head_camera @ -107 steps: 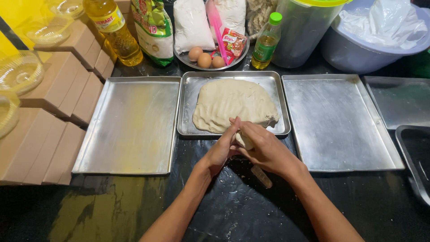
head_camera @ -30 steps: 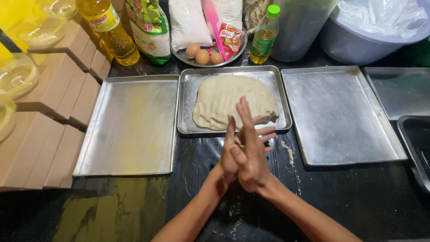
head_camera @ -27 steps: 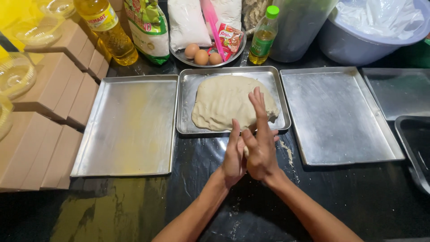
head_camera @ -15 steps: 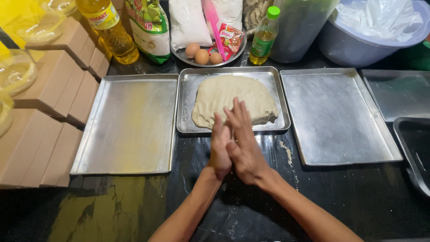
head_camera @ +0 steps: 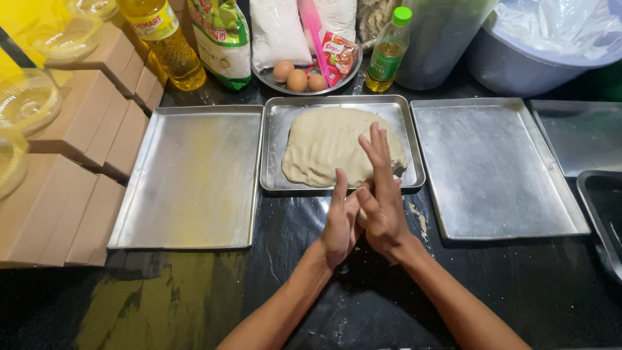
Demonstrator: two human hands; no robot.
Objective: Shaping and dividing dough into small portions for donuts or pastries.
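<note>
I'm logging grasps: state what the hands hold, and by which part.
The left hand and right hand are pressed palm to palm; whether a piece of dough sits between them cannot be told.

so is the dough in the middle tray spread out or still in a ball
Spread out. The dough lies as a flat, uneven slab over most of the middle tray, with bare metal showing only along the edges and corners.

— What's the person wearing on the arms?

— Nothing. Both forearms are bare right down to the bottom edge of the view; no sleeve shows.

— Gloves, rings, a watch?

— None that can be seen. The left hand (head_camera: 339,223) and the right hand (head_camera: 382,201) are uncovered, and the wrists carry no band.

— Nails?

— Short, as far as they show; too small to say more. The forearms are slim.
</note>
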